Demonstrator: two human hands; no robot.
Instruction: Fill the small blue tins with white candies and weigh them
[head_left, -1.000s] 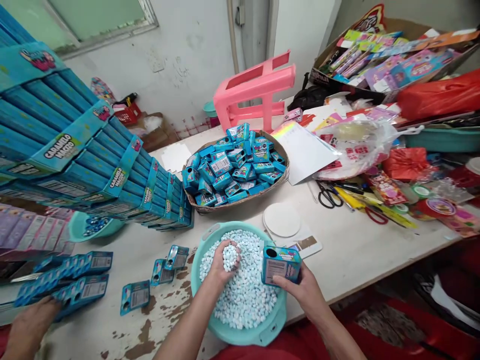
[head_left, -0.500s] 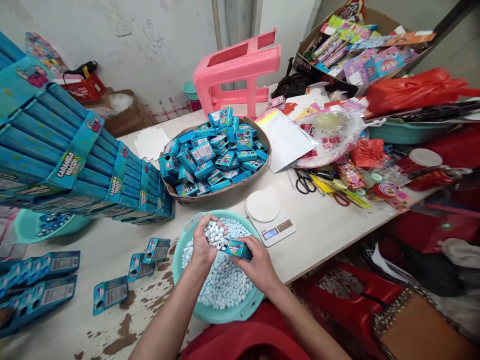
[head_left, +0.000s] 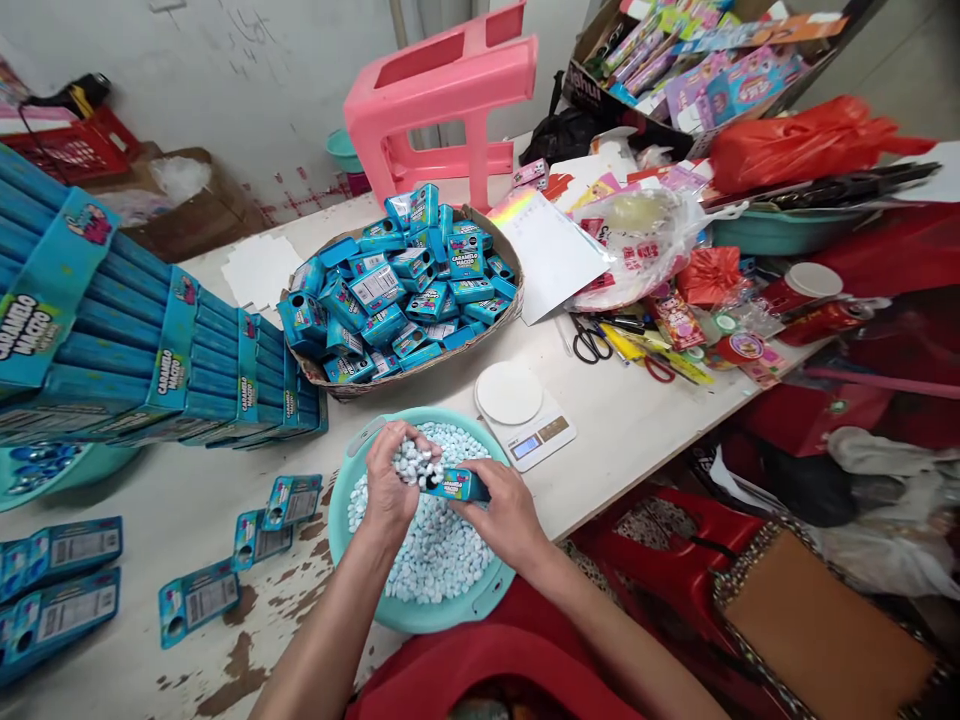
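Note:
Cupped over the mint-green basin [head_left: 495, 597], my left hand [head_left: 390, 482] holds a heap of small pale candies [head_left: 414, 462]. My right hand [head_left: 504, 508] grips a small blue candy box [head_left: 459, 484] printed "Caramelo Macizo". The box lies on its side, its dark opening facing the candies in my left palm, right up against them. Loose pale-blue and white candies [head_left: 435, 555] fill the basin below both hands. Just right of the basin stands a white kitchen scale [head_left: 510, 395] with a lit display.
Behind the basin, a cardboard tray [head_left: 405, 378] is heaped with blue boxes. Stacked blue display cartons [head_left: 172, 370] rise at left, with several flat blue boxes [head_left: 199, 600] nearer. Scissors [head_left: 591, 340], a pink stool [head_left: 442, 90] and a plastic bag [head_left: 637, 240] lie beyond.
The camera view has shifted, so the surroundings sit farther left and mostly higher. The box in my right hand now has its dark opening showing against the candies in my left hand.

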